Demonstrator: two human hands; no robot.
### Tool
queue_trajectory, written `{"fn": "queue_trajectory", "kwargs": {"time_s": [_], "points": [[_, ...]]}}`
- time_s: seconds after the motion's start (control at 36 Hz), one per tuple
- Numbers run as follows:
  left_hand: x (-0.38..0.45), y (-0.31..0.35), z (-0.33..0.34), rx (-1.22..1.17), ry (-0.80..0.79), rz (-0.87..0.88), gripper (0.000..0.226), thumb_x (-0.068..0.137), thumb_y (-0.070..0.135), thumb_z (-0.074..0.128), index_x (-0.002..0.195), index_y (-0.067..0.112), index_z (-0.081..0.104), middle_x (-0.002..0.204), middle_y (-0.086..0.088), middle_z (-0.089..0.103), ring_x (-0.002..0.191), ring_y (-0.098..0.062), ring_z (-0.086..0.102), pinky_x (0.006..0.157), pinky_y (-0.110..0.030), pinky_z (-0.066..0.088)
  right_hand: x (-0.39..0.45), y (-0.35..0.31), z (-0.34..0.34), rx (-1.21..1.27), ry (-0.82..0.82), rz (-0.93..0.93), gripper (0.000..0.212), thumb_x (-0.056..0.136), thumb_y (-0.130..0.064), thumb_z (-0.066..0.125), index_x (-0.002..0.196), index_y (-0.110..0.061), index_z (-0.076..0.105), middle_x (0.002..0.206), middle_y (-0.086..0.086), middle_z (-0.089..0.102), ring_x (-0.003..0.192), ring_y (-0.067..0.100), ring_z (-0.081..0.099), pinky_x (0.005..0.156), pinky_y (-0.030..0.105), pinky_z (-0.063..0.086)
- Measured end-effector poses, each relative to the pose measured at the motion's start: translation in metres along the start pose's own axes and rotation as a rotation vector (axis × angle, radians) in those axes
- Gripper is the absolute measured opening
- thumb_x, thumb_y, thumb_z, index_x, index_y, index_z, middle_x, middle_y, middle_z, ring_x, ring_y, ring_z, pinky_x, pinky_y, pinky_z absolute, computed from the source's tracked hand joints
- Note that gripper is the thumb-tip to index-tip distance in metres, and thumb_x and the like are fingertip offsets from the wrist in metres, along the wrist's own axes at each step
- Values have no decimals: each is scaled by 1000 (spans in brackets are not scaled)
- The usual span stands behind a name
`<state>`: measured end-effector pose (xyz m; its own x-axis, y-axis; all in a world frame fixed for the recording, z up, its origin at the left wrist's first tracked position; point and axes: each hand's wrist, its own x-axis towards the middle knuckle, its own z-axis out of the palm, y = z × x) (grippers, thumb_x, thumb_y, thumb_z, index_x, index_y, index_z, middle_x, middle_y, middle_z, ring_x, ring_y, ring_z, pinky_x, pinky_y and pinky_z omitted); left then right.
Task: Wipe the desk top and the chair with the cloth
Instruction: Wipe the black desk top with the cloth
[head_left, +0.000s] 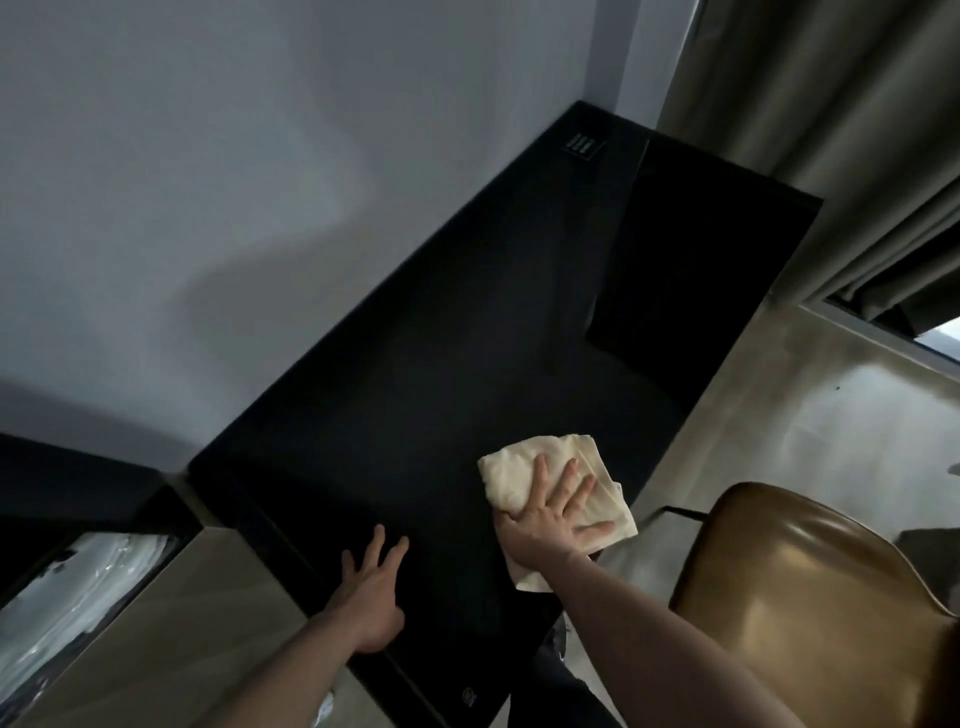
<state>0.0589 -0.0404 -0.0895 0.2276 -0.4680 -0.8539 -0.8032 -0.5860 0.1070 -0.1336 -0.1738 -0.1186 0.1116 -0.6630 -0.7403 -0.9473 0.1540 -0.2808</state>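
A long black desk top (441, 364) runs from the near edge up toward the far wall corner. A cream cloth (511, 467), folded and crumpled, lies on the desk near its right front edge. My right hand (556, 514) lies flat on the cloth with fingers spread and straight, pressing it onto the surface. My left hand (371, 587) rests on the desk's near left part, fingers straight and spread, holding nothing. A brown leather chair (810, 587) stands to the right of the desk, its seat shining.
A grey wall runs along the desk's left side. Beige curtains (831, 130) hang at the far right, above a window sill. A black upright panel (691, 260) stands on the desk's far right part. A dark cabinet with white bedding (88, 592) sits at lower left.
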Motion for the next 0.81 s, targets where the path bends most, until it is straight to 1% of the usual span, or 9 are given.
{"fn": "queue_trajectory", "kwargs": {"time_s": [0.17, 0.28, 0.33, 0.42, 0.47, 0.58, 0.67, 0.75, 0.81], "points": [[2, 11, 0, -135, 22, -56, 91, 90, 3, 51, 162, 33, 4, 167, 5, -25, 153, -45, -12, 124, -49, 23, 4, 3, -33, -73, -22, -18, 101, 85, -78, 33, 151, -37, -31, 152, 10, -50, 141, 38, -45, 105, 80, -16], [-3, 15, 6, -153, 35, -86, 91, 90, 6, 51, 163, 33, 2, 167, 5, -25, 154, -44, -9, 122, -50, 27, 8, 11, -23, -91, -65, 3, 100, 81, -84, 21, 152, -36, -29, 159, 17, -38, 140, 45, -43, 106, 80, -16], [-6, 16, 6, -155, 19, -93, 91, 91, 7, 50, 163, 33, 0, 167, 6, -27, 155, -42, -7, 123, -50, 25, 0, 12, -20, -115, -39, -4, 95, 82, -83, 17, 153, -37, -26, 162, 14, -31, 141, 46, -40, 107, 81, -9], [-11, 16, 4, -157, 10, -91, 91, 93, 6, 50, 163, 34, -1, 167, 6, -26, 155, -39, -6, 124, -48, 24, -32, 9, -22, -96, -35, -22, 88, 95, -71, 30, 154, -35, -24, 159, 10, -36, 147, 40, -33, 111, 77, 1], [-13, 14, 3, -159, 22, -69, 91, 93, 5, 51, 163, 34, 0, 167, 6, -26, 155, -39, -7, 124, -47, 25, -43, 10, -17, -127, -23, -29, 89, 96, -67, 33, 155, -33, -25, 159, 12, -37, 148, 41, -30, 114, 75, 2], [-17, 10, 7, -186, 30, -43, 90, 94, 4, 52, 163, 34, 2, 167, 7, -25, 155, -38, -10, 124, -46, 26, -41, 11, -13, -116, -43, -32, 94, 95, -68, 36, 156, -31, -25, 158, 13, -36, 149, 42, -28, 116, 74, 1], [-19, 8, 7, -170, 28, -43, 90, 93, 5, 51, 163, 34, 2, 167, 7, -25, 156, -37, -9, 124, -46, 26, -36, 13, -18, -100, -60, -41, 96, 92, -72, 38, 155, -34, -24, 159, 10, -37, 149, 41, -28, 112, 76, -1], [-18, 8, -1, -142, 14, -44, 87, 92, 9, 52, 163, 34, 9, 168, 6, -20, 156, -35, 3, 122, -44, 29, -24, 17, -25, -101, -99, -23, 99, 92, -69, 41, 154, -35, -28, 156, 10, -44, 146, 41, -34, 115, 74, -1], [-15, 11, -11, -127, -3, -48, 80, 92, 14, 52, 161, 34, 17, 170, 4, -12, 153, -32, 16, 120, -41, 33, -19, 13, -33, -93, -110, 13, 103, 88, -75, 40, 152, -37, -31, 154, 9, -47, 146, 38, -37, 115, 74, -6]]}}
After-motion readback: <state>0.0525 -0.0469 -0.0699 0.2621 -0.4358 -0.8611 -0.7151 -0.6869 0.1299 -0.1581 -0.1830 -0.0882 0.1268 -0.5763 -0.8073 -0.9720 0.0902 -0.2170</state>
